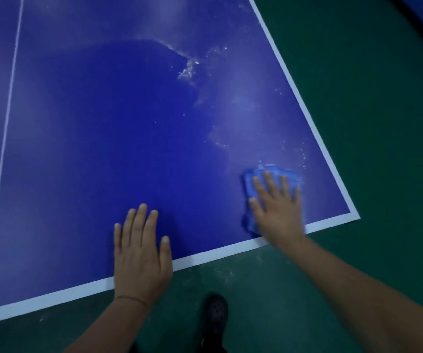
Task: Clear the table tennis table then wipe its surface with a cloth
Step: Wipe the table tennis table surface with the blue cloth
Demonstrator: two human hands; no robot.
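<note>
step: we're wiping now, nothing is sitting on the part of the table (103, 149) we're seeing, so the clearing half looks done

cloth: the blue cloth (271, 174) is lying flat near the table's near right corner, just inside the white edge line (307, 115)

right hand: our right hand (279, 207) is pressing down on the cloth with fingers (269, 182) straight and spread, not gripping or pinching it, palm covering most of it

left hand: our left hand (141, 250) is resting flat on the bare surface by the near edge, fingers straight and close together, thumb out to the side, holding nothing, just bracing us

dust: white dust (188, 70) is streaking the surface beyond the cloth and along the right side, and the middle patch is looking darker and cleaner

how we'd do it: we're guessing long overlapping strokes work best, starting in the dusty band and pulling toward the right edge so the dust goes off the table instead of back over the clean patch

pressure: keeping the palm flat is spreading the load, so the cloth isn't bunching up

watch out: dust (220, 272) is already speckling the green floor (358, 123) near our shoe (214, 314), and a loaded cloth probably just smears, so refolding to a clean face seems smart
</note>
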